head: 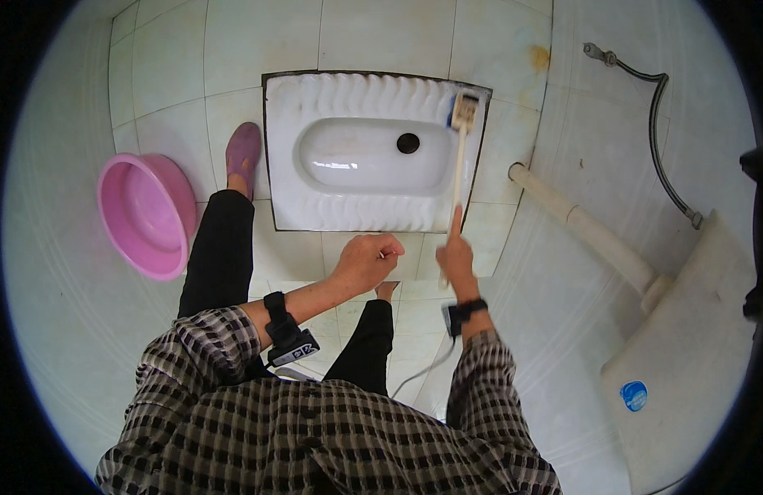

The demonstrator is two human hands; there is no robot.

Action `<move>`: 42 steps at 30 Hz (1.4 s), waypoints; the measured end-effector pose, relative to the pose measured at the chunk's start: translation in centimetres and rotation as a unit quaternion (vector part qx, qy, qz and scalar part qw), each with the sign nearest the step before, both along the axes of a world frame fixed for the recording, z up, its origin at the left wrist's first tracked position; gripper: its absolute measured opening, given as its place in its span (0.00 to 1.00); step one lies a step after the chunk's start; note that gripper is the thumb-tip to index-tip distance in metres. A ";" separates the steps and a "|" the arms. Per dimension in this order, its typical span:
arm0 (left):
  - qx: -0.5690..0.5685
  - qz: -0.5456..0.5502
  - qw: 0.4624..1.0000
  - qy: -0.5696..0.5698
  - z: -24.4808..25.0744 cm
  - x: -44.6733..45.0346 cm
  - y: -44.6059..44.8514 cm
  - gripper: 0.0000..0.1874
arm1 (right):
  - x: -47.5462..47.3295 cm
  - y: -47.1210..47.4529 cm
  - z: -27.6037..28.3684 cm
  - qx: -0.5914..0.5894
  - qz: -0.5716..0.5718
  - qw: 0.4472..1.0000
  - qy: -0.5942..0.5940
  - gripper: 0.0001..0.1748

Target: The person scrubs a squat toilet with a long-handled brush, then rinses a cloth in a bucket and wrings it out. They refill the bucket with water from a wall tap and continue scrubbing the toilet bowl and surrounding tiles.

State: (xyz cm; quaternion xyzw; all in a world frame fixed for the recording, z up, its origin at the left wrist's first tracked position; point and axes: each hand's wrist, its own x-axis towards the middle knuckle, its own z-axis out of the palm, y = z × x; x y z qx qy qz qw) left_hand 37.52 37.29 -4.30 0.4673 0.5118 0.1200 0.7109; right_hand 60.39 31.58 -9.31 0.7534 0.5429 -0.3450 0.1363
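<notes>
My right hand (458,257) is closed around the long pale handle of a scrub brush (460,161), its index finger stretched along the handle. The brush head, with blue and dark bristles, lies at the upper right corner of the white ceramic squat toilet (363,213), over its ribbed edge. My left hand (372,257) is held with curled fingers just below the near edge of the toilet; nothing shows clearly in it. The toilet's oblong basin has a dark round drain hole at its right end.
A pink plastic basin (184,204) stands at the left, near my shoe. On the right wall are a pale plastic pipe (579,223), a braided metal hose (655,124) and a white cistern (678,346) with a blue sticker. Pale tiles surround the toilet.
</notes>
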 end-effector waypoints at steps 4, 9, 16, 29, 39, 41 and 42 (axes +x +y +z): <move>-0.012 0.010 1.000 -0.004 0.0 0.0 -0.2 0.05 | 1.1 5.1 -3.2 0.077 0.010 0.997 0.007 0.54; -0.013 0.005 1.000 0.008 -0.1 -0.3 0.0 0.05 | 0.6 -2.9 1.6 -0.061 0.013 0.997 -0.036 0.54; -0.018 0.006 1.000 0.000 0.1 -0.6 0.4 0.05 | 4.4 3.4 -3.3 0.105 0.065 0.991 -0.043 0.53; -0.056 -0.015 0.998 0.027 -1.4 0.7 -0.7 0.07 | 6.1 -6.0 -1.7 0.000 0.027 0.998 -0.062 0.55; -0.058 -0.023 0.998 0.027 -2.4 0.6 -1.8 0.06 | 4.7 -10.9 0.8 -0.100 -0.002 0.993 -0.058 0.57; -0.072 -0.017 0.997 0.028 -2.5 0.1 -2.0 0.06 | 4.6 -13.4 0.3 -0.092 -0.001 0.995 -0.048 0.57; -0.060 -0.019 0.998 0.029 -2.6 -0.1 -2.1 0.06 | 5.0 -13.0 -0.6 -0.048 0.014 0.998 -0.035 0.57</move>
